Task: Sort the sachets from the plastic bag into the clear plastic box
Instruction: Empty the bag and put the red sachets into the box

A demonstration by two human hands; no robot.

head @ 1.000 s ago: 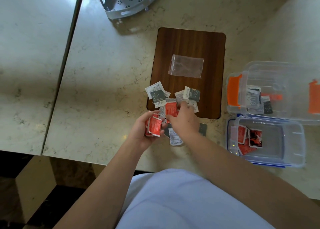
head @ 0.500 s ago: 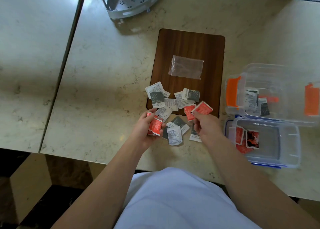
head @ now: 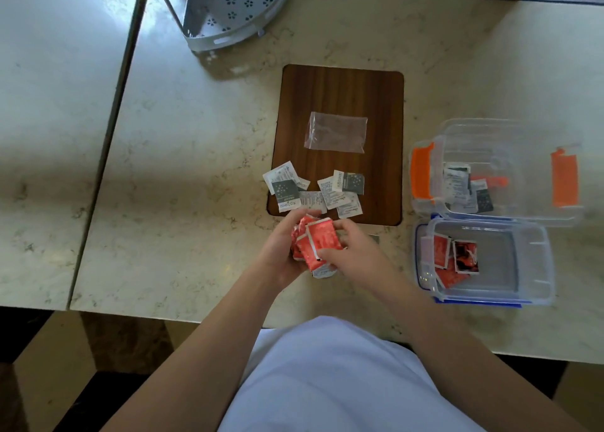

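Note:
My left hand (head: 281,251) cups a small stack of red sachets (head: 315,243) above the table's near edge. My right hand (head: 354,255) pinches the top red sachet of that stack. Several white and grey sachets (head: 340,191) lie spread over the near end of the wooden board (head: 340,95). The empty plastic bag (head: 336,131) lies flat in the board's middle. At the right, a clear box with blue clips (head: 536,261) holds a few red sachets (head: 452,258). Behind it a clear box with orange clips (head: 510,140) holds white and grey sachets (head: 464,186).
A grey perforated corner rack (head: 233,10) stands at the far edge of the marble table (head: 183,170). A seam (head: 108,131) divides this table from another on the left. My white shirt (head: 330,379) fills the bottom of the view.
My right hand has carried its red sachet left and laid it on the stack in my left hand. The two hands have come together.

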